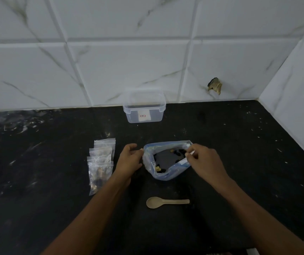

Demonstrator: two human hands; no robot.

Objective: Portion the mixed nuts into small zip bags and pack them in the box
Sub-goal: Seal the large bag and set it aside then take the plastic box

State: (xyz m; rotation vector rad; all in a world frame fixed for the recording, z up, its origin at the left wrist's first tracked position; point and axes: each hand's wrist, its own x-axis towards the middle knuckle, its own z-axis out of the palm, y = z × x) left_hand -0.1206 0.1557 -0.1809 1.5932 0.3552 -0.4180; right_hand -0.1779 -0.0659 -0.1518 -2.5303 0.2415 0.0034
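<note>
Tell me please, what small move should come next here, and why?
Probably the right hand should let go of the big zip bag's rim and pick up the spoon. Both hands, the left hand too, hold the mouth open, few nuts remain inside, and the spoon lies untouched nearer the person.

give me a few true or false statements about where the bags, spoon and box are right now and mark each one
1. Both hands hold the rim of the big bag, left hand and right hand. True.
2. The spoon is inside the big bag. False: it lies on the counter, nearer the person than the bag.
3. The small bags lie to the left of the left hand. True.
4. The box has its lid on. False: it stands open by the wall.
5. The small bags are packed in the box. False: they are on the counter.
</note>
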